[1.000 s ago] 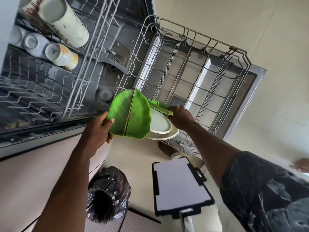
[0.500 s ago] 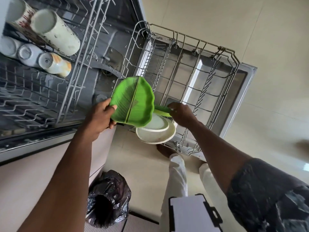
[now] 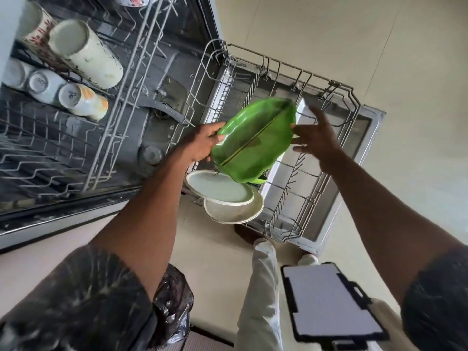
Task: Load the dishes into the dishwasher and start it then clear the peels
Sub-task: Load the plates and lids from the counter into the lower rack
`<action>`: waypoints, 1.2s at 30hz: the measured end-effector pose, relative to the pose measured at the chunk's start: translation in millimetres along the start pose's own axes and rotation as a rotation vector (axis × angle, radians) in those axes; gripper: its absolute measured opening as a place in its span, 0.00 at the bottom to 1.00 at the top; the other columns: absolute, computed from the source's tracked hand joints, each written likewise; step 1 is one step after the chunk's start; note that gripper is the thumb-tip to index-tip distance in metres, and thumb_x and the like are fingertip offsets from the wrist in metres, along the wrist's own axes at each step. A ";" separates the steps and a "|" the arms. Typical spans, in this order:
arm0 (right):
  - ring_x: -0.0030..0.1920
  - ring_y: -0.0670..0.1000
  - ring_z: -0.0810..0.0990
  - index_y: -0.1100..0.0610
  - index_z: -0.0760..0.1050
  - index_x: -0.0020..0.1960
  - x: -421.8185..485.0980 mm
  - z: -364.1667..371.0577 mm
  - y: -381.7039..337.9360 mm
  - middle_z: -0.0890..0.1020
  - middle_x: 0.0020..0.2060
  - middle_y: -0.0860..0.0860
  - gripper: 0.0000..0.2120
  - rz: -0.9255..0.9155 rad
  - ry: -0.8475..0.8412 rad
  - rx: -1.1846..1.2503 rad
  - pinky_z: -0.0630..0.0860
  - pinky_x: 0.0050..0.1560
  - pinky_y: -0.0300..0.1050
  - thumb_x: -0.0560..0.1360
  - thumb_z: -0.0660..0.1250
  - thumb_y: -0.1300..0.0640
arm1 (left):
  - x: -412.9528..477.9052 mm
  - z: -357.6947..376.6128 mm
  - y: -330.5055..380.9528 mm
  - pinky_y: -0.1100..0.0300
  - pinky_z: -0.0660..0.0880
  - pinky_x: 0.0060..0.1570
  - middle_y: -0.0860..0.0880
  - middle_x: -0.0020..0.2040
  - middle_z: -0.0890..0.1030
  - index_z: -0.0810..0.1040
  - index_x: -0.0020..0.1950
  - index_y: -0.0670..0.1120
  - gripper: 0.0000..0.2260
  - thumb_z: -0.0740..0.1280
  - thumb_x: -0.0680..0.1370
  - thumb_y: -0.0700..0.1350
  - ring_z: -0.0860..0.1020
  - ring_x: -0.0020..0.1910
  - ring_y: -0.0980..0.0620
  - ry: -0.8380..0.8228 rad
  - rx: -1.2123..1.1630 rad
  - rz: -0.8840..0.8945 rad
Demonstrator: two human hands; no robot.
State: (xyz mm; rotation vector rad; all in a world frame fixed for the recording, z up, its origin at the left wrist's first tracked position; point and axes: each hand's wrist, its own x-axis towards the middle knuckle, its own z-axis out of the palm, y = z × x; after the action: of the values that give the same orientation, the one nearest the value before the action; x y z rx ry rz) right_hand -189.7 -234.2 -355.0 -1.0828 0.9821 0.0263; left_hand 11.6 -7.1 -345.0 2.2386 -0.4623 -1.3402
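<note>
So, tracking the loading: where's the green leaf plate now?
Head view, centre: the left hand grips the green leaf plate over the lower rack, just above two white plates; the right hand touches its right edge.

White plates (image 3: 222,191) partly behind green plate (image 3: 253,143)

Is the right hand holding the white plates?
No, the right hand is spread open at the edge of the green plate, above the white plates.
</note>
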 end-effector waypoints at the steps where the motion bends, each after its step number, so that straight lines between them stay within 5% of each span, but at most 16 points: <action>1: 0.37 0.52 0.83 0.51 0.61 0.76 1.5 -8.4 -2.8 0.83 0.47 0.55 0.37 -0.016 -0.010 -0.020 0.81 0.38 0.47 0.72 0.74 0.60 | 8.8 -5.2 2.8 0.44 0.81 0.52 0.45 0.74 0.71 0.64 0.78 0.55 0.22 0.62 0.84 0.45 0.80 0.59 0.40 -0.037 0.052 0.027; 5: 0.34 0.55 0.84 0.52 0.69 0.73 -1.3 -28.6 -4.7 0.84 0.39 0.56 0.27 0.001 0.011 -0.067 0.84 0.39 0.51 0.77 0.67 0.69 | 42.1 -15.4 31.3 0.63 0.71 0.38 0.49 0.77 0.62 0.63 0.79 0.55 0.22 0.61 0.85 0.45 0.73 0.38 0.58 -0.098 0.267 0.125; 11: 0.27 0.52 0.82 0.59 0.67 0.67 -8.9 -21.5 14.7 0.81 0.34 0.60 0.16 0.054 0.131 -0.034 0.82 0.33 0.47 0.81 0.66 0.65 | 66.8 -14.9 53.5 0.71 0.63 0.18 0.38 0.74 0.70 0.66 0.78 0.53 0.21 0.59 0.85 0.43 0.63 0.26 0.57 -0.128 0.442 0.169; 14: 0.25 0.53 0.82 0.61 0.71 0.63 -4.3 -8.5 27.0 0.81 0.28 0.59 0.13 0.146 0.160 0.041 0.82 0.30 0.46 0.80 0.64 0.69 | 74.6 -9.6 44.6 0.66 0.67 0.25 0.40 0.65 0.79 0.74 0.72 0.51 0.16 0.62 0.84 0.45 0.71 0.30 0.56 0.008 0.339 0.137; 18: 0.24 0.52 0.81 0.69 0.75 0.55 -2.6 15.2 45.5 0.81 0.25 0.57 0.06 0.274 0.215 0.125 0.81 0.27 0.42 0.78 0.63 0.72 | 73.3 1.8 18.1 0.60 0.71 0.49 0.40 0.69 0.76 0.74 0.71 0.44 0.19 0.68 0.81 0.45 0.77 0.56 0.49 0.161 0.187 -0.039; 23: 0.20 0.52 0.79 0.73 0.73 0.48 5.8 34.7 71.5 0.79 0.21 0.58 0.02 0.461 0.337 0.151 0.78 0.22 0.42 0.78 0.64 0.73 | 75.0 15.9 -25.0 0.52 0.81 0.54 0.38 0.60 0.82 0.78 0.64 0.35 0.20 0.75 0.73 0.38 0.83 0.51 0.44 0.179 0.020 -0.303; 27: 0.17 0.51 0.76 0.72 0.73 0.40 10.4 42.9 83.6 0.77 0.19 0.58 0.09 0.586 0.343 0.121 0.72 0.17 0.39 0.79 0.65 0.72 | 94.7 19.9 -66.4 0.47 0.83 0.53 0.39 0.54 0.84 0.81 0.58 0.37 0.16 0.70 0.71 0.38 0.84 0.51 0.43 0.138 0.070 -0.399; 32: 0.18 0.51 0.76 0.73 0.75 0.51 18.9 44.6 95.1 0.78 0.25 0.60 0.05 0.642 0.288 0.062 0.73 0.18 0.38 0.79 0.66 0.70 | 112.6 26.1 -92.6 0.52 0.83 0.53 0.41 0.55 0.85 0.82 0.57 0.37 0.17 0.76 0.70 0.39 0.84 0.51 0.46 0.095 0.182 -0.436; 36: 0.19 0.50 0.77 0.73 0.75 0.51 28.2 41.7 100.6 0.78 0.22 0.58 0.06 0.645 0.279 0.030 0.75 0.19 0.40 0.80 0.66 0.68 | 110.7 29.5 -80.4 0.54 0.83 0.50 0.44 0.49 0.86 0.84 0.52 0.38 0.14 0.79 0.68 0.39 0.85 0.47 0.48 0.154 0.200 -0.421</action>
State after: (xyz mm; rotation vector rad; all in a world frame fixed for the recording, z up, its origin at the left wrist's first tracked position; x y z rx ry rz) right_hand -191.9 -163.6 -442.6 -0.7146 1.5483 0.3928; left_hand 39.6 -4.8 -482.1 2.6893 -0.0711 -1.3496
